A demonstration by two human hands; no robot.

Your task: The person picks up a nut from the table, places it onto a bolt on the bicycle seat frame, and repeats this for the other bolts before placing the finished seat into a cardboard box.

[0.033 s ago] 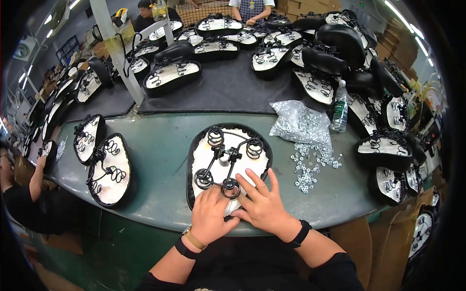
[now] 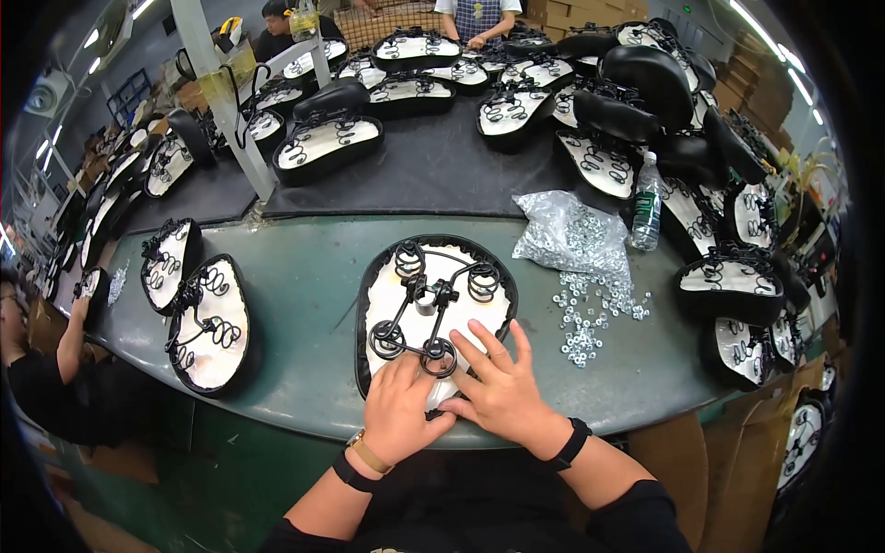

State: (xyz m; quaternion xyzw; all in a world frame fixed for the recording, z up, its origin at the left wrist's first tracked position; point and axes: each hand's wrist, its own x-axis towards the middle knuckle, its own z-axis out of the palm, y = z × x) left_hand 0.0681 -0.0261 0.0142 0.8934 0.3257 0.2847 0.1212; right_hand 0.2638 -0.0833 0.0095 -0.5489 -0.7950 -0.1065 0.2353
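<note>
Green tabletop: spring frame sits on saddle, fastening unconfirmed; loose nuts at 3 o'clock; left hand, right hand at 6, grip unclear.

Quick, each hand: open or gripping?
Left hand: at the near end of the saddle; grip cannot be told.
Right hand: open, fingers spread over the saddle.

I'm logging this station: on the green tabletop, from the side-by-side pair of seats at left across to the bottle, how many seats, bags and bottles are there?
Seats: 3 (middle seat, inner left seat, outer left seat)
Clear plastic bag: 1
Bottle: 1
Total: 5
</note>
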